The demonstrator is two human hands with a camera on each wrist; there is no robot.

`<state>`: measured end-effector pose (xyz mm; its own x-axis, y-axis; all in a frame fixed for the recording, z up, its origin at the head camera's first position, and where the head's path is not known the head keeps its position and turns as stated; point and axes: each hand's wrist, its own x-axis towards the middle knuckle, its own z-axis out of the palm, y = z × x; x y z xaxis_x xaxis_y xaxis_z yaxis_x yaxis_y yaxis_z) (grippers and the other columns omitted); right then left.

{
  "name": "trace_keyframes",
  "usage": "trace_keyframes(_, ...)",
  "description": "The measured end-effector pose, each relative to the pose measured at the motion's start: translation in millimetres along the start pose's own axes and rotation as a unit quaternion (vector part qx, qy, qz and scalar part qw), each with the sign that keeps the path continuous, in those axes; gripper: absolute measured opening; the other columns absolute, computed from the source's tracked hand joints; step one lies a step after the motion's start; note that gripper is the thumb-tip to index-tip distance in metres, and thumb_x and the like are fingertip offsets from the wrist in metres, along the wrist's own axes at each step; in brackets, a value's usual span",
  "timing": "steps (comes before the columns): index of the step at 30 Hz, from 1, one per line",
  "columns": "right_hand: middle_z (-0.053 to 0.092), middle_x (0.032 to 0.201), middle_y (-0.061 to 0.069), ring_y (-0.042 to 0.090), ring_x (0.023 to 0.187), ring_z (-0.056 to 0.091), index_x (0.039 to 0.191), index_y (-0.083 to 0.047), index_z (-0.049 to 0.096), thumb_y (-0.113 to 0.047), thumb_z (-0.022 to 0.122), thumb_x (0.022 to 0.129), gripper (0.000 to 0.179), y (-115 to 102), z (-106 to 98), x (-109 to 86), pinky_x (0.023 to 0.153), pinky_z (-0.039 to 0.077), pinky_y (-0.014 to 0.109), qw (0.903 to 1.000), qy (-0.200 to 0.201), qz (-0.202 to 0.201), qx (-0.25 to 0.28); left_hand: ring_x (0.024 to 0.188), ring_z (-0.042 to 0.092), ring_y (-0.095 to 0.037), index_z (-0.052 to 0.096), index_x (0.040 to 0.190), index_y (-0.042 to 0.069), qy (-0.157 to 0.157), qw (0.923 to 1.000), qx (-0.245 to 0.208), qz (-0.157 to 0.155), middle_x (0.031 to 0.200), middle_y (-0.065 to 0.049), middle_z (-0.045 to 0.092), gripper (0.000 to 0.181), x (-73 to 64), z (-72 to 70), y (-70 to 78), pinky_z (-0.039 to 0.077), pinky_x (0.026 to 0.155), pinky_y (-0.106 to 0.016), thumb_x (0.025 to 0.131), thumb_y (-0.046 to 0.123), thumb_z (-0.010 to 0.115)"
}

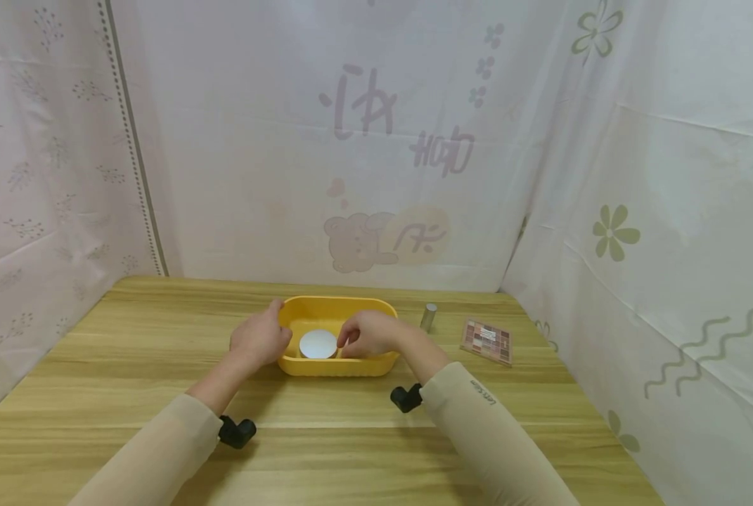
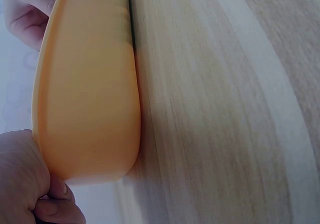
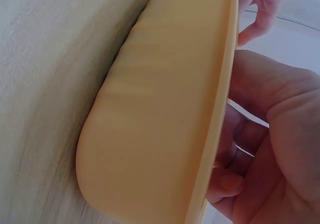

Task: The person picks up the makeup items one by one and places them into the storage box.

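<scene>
A yellow oblong tub (image 1: 344, 367) stands on the table. My left hand (image 1: 261, 337) grips its left end, with the thumb and fingers about the rim. Inside, toward the left, lies a round case (image 1: 318, 344) with a smooth whitish top. My right hand (image 1: 372, 332) reaches over the near right rim into the tub, its fingers bent downward close beside the round case. In the right wrist view the tub's wall hides the fingertips of the right hand (image 3: 270, 134), so what they touch is not visible.
To the right of the tub a small silvery cylinder (image 1: 428, 318) stands upright. Farther right an eyeshadow palette (image 1: 486, 341) lies flat on the wooden table (image 1: 325, 450). Printed curtains (image 1: 243, 176) hang behind the table and along both sides.
</scene>
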<state>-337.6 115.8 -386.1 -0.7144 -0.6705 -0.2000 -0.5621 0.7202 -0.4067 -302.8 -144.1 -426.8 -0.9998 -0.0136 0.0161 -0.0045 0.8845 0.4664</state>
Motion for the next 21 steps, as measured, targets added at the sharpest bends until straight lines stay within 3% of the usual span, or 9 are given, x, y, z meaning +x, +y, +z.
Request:
trace_keyframes(11, 0.074, 0.099, -0.008, 0.01, 0.094, 0.064, 0.113, -0.018, 0.081, -0.027, 0.078, 0.102, 0.015, 4.4, -3.8, -9.8, 0.093, 0.054, 0.034, 0.9997, 0.022, -0.005, 0.01, 0.065, 0.057, -0.025, 0.039, 0.166, 0.009, 0.001, 1.0, 0.004, -0.003, 0.091, -0.013, 0.071, 0.068, 1.6, 1.9, -1.0, 0.043, 0.054, -0.036, 0.103, 0.023, 0.059)
trace_keyframes(21, 0.076, 0.101, -0.007, 0.015, 0.098, 0.067, 0.111, -0.02, 0.08, -0.03, 0.078, 0.101, 0.014, 16.0, -7.3, -18.1, 0.09, 0.055, 0.034, 0.9988, 0.041, -0.012, 0.023, 0.061, 0.054, -0.024, 0.038, 0.167, 0.01, 0.0, 1.0, 0.004, -0.002, 0.077, -0.009, 0.065, 0.068, 2.7, 2.5, -1.6, 0.041, 0.053, -0.035, 0.104, 0.023, 0.058)
